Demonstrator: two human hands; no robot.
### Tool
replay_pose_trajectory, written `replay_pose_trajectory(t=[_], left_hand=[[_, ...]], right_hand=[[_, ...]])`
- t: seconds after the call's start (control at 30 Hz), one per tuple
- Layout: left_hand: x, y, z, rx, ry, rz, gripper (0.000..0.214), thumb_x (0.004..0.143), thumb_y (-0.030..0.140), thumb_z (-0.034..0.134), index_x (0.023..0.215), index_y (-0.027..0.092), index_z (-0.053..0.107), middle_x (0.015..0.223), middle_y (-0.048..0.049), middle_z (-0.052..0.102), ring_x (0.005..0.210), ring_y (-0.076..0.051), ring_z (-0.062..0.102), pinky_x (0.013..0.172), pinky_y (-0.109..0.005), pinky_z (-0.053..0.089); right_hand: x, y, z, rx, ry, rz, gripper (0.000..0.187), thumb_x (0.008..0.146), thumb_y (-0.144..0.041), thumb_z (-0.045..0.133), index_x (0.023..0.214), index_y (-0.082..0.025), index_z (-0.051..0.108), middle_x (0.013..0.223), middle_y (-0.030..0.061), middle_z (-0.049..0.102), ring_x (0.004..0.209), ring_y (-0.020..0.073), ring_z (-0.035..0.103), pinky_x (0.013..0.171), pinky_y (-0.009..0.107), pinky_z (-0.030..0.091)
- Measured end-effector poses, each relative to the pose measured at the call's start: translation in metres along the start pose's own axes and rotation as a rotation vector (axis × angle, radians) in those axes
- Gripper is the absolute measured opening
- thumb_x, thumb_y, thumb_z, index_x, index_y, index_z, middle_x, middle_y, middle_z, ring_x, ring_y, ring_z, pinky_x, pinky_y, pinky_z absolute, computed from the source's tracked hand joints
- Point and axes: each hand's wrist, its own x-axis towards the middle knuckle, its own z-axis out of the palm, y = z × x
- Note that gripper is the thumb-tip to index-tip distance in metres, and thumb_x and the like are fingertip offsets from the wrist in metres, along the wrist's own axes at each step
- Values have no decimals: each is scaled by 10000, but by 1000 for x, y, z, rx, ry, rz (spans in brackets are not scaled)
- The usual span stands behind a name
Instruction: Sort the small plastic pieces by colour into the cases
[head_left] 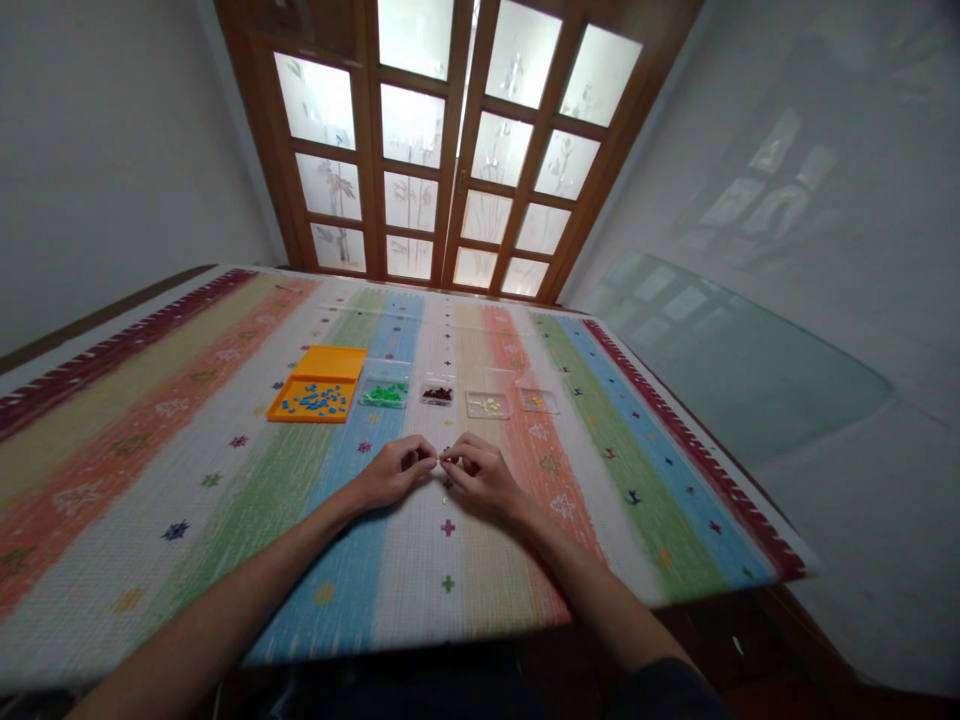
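Note:
Over the white stripe of the tablecloth, my left hand [400, 469] and my right hand [478, 472] meet almost fingertip to fingertip. Each is closed in a pinch of thumb and forefinger. Whatever sits between the fingertips is too small to name. Beyond my hands stands a row of small boxes: an orange box [306, 418] with its lid open and blue pieces [315, 399] inside, a clear box with green pieces [384, 395], one with dark brown pieces [437, 395], one with pale yellow pieces [489, 406], and one with orange-yellow pieces [536, 402].
A striped, patterned tablecloth [202, 420] covers the large table, whose front edge runs close below my forearms. Wood-framed glass doors [450, 150] stand behind the table. A pale wall [825, 250] with a greenish glassy panel [735, 350] rises to the right.

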Motion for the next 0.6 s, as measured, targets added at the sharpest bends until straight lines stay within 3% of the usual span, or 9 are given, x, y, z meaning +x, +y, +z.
replay_pose_trajectory(t=[0.3, 0.6], left_hand=[[0, 1, 0, -29, -7, -26, 271, 916, 418, 571, 881, 161, 648, 732, -4, 631, 658, -140, 536, 628, -255, 412], [-1, -3, 2, -20, 8, -33, 231, 881, 382, 625, 914, 157, 664, 728, 0, 634, 635, -132, 533, 587, -244, 394]], right_hand=[[0, -3, -9, -81, -49, 14, 86, 907, -204, 632, 891, -191, 716, 796, 14, 606, 599, 107, 493, 561, 232, 396], [25, 39, -59, -367, 131, 148, 144, 885, -248, 604, 850, -186, 729, 740, 22, 649, 566, 130, 471, 598, 255, 407]])
